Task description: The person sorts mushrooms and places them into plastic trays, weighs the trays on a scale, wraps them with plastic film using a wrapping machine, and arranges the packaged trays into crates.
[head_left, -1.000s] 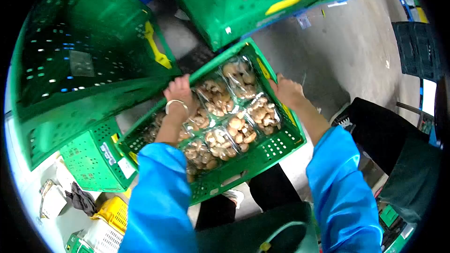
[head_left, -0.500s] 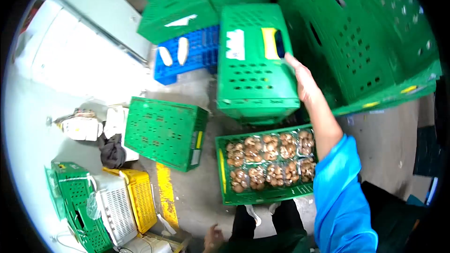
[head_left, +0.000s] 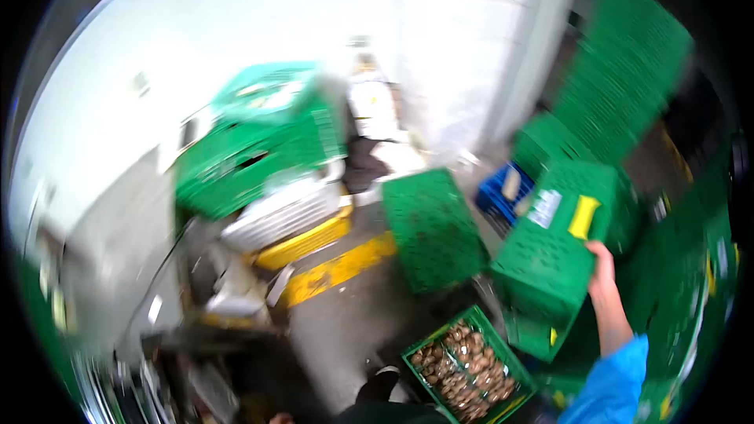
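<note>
My right hand (head_left: 602, 268), below a blue sleeve, is closed on the side edge of a tilted green crate (head_left: 542, 267), which carries a yellow label and a white label. Some of its fingers are hidden by the crate. Near my feet, a lower green crate (head_left: 410, 355) holds several packs of brown mushrooms (head_left: 467, 369). Only a sliver of my left hand (head_left: 281, 418) shows at the bottom edge, too little to make out its fingers.
Another green crate (head_left: 432, 228) lies on the floor beyond the mushrooms. White (head_left: 279, 216) and yellow baskets (head_left: 306, 242) stand at the left by a yellow floor stripe (head_left: 338, 271). A blue crate (head_left: 495, 192) and tall green stacks (head_left: 620, 71) are at the right.
The view has swung left and blurred, so the crates now appear farther right. My right hand remains at the labelled green crate. My left hand has mostly dropped out of view.
</note>
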The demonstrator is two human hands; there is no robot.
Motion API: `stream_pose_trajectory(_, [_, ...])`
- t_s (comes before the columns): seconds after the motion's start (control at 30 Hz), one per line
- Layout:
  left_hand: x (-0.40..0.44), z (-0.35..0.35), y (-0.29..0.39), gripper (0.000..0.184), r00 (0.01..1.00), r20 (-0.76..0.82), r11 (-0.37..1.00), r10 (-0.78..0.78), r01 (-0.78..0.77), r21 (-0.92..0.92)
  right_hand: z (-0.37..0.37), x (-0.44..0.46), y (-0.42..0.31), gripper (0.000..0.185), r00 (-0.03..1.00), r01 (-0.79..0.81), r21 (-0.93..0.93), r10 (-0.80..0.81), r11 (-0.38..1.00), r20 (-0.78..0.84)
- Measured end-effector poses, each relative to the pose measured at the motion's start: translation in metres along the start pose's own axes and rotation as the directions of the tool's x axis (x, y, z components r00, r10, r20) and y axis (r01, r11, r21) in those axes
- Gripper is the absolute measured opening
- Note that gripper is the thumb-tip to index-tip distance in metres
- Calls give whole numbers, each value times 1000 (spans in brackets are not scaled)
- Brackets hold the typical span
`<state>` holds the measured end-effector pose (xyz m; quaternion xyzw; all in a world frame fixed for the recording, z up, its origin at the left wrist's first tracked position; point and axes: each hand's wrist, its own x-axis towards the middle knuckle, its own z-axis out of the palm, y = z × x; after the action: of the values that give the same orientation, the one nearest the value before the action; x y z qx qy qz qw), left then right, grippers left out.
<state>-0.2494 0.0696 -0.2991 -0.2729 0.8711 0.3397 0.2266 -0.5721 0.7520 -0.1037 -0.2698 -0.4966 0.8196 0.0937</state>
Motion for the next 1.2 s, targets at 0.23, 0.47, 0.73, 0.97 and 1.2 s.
stream_pose_trajectory(0.23, [-58, 114, 92, 32, 982, -182, 898, 43, -118, -424, 116, -117, -110, 30, 795, 26, -11, -14, 1000, 606])
stream_pose_trajectory(0.47, [-177, 70, 171, 14, 903, -420, 904, 90, -251, -346, 286, -204, -128, 47, 389, 58, -179, 143, 982, 910])
stream_pose_trajectory(0.73, [-284, 11, 72, 11, 529, -788, 744, -314, -378, -551, 510, -307, -72, 31, 84, 264, -43, 22, 963, 996])
stream_pose_trajectory(0.97, [-326, -52, 33, 22, 384, -729, 532, -567, -505, -680, 731, -404, 22, 21, -84, 366, -117, 158, 923, 984])
stream_pose_trajectory(1.2, [-282, -118, 45, 32, 602, -758, -755, -252, -612, -235, 993, -348, 278, 31, -644, 679, 556, 26, 479, 764])
